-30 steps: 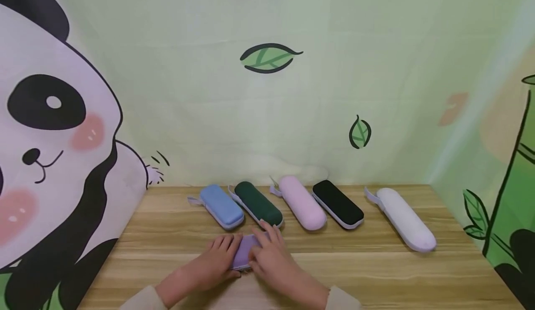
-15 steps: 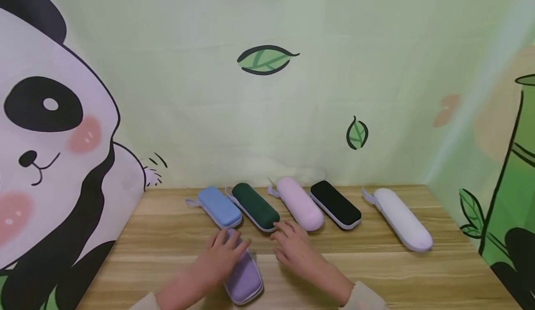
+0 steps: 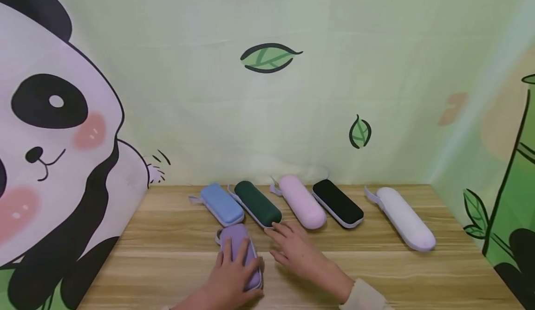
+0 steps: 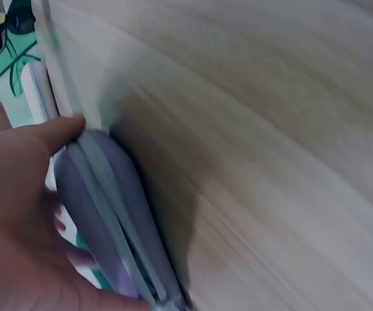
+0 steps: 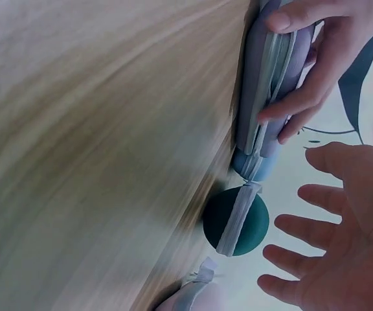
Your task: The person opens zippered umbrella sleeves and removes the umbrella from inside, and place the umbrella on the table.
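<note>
My left hand [image 3: 231, 277] lies over a purple zippered glasses case [image 3: 235, 232] on the table, its thumb at the near end and its fingers spread across the top and round the side. In the left wrist view, the purple case's [image 4: 96, 214] grey zip edge runs along the wood between thumb and fingers. My right hand [image 3: 298, 249] hovers to the right with relaxed, spread fingers and holds nothing. Its fingertips come near the front end of a dark green case [image 3: 257, 203]; the right wrist view shows the open palm [image 5: 342, 240] apart from the cases.
At the back stand a blue case [image 3: 221, 204], a pink case [image 3: 302, 202], a black case [image 3: 337, 203] and a white case [image 3: 405, 218], all slanted the same way. Behind the wooden table [image 3: 418, 282] hangs a panda-printed backdrop [image 3: 200, 92].
Both hands were on the purple case; the right hand has let go and moved right. The case has turned to a lengthwise slant, and the left hand has shifted back along it towards its near end.
</note>
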### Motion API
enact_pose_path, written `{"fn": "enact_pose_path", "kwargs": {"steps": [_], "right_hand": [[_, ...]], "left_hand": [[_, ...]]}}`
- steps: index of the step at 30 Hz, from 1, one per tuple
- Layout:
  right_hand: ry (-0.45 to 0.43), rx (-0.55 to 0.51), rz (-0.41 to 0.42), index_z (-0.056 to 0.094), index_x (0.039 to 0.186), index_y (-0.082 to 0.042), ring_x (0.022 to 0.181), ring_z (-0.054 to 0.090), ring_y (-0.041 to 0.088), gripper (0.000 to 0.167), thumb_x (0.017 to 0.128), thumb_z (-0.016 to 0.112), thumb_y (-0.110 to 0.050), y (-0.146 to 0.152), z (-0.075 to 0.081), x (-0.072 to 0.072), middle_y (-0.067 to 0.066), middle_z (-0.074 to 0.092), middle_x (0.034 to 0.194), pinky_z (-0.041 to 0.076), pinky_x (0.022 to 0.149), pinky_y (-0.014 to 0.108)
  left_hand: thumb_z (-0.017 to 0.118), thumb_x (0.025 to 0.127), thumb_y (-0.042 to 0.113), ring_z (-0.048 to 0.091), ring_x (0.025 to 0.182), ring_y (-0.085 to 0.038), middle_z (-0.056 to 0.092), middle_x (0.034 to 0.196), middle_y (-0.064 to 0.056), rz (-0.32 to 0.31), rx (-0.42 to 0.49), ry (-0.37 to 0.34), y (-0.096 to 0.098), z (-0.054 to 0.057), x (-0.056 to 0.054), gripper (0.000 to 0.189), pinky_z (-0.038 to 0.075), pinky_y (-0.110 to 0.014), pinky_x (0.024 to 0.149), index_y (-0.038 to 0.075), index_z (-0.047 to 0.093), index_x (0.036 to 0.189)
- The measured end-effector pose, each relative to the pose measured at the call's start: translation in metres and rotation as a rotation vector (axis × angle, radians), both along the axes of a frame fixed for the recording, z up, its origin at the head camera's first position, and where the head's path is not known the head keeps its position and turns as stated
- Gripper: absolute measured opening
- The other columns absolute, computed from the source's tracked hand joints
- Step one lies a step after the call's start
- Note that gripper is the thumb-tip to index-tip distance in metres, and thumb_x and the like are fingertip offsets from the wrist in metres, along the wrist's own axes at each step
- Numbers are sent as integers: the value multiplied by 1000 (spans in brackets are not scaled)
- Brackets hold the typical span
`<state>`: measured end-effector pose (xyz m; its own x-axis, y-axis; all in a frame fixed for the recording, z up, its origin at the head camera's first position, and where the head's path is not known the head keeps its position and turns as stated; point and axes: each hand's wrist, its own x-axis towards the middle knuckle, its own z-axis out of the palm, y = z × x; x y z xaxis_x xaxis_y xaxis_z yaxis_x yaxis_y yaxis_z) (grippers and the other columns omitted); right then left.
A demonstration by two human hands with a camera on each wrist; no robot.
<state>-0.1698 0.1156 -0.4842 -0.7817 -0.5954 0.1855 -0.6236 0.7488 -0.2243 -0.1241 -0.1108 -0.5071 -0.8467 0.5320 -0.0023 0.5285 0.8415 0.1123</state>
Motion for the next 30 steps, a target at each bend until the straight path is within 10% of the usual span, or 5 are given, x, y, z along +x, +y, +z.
{"fn": "enact_pose_path", "kwargs": {"steps": [5, 10, 18, 25, 30], "right_hand": [[-13, -17, 6, 53, 149, -14, 136, 47, 39, 53, 101, 64, -32, -3, 1, 2, 15, 51, 150, 36, 111, 56], [-9, -43, 26, 54, 148, -14, 135, 47, 43, 52, 100, 64, -31, -8, 3, 2, 16, 52, 149, 36, 111, 57], [-14, -48, 34, 55, 147, -11, 134, 48, 43, 50, 101, 64, -28, -15, 3, 1, 18, 52, 148, 37, 111, 57], [22, -45, 73, 60, 140, -9, 130, 52, 38, 43, 100, 64, -25, -26, 4, 4, 19, 56, 143, 40, 109, 53], [24, 7, 101, 58, 141, -7, 130, 53, 32, 45, 101, 63, -26, -45, 8, 7, 16, 57, 142, 41, 110, 47]], "left_hand": [[65, 91, 60, 34, 127, -72, 40, 152, -27, -65, 64, 25, -11, 10, 2, 52, 46, -71, 89, 28, 65, 132], [65, 88, 64, 50, 122, -54, 47, 147, -21, -5, 10, 159, -20, 29, 10, 56, 51, -64, 81, 24, 66, 127], [69, 75, 75, 46, 138, -35, 62, 133, -11, -80, -116, 346, -61, 51, 19, 73, 32, -58, 114, 12, 70, 112], [46, 78, 90, 53, 122, -36, 63, 120, -13, -54, -254, 183, -92, 22, 22, 94, 33, -63, 109, 7, 69, 116], [38, 83, 89, 39, 138, -50, 45, 151, -24, 13, -116, 32, -99, -14, 19, 109, 25, -69, 110, 1, 52, 146]]}}
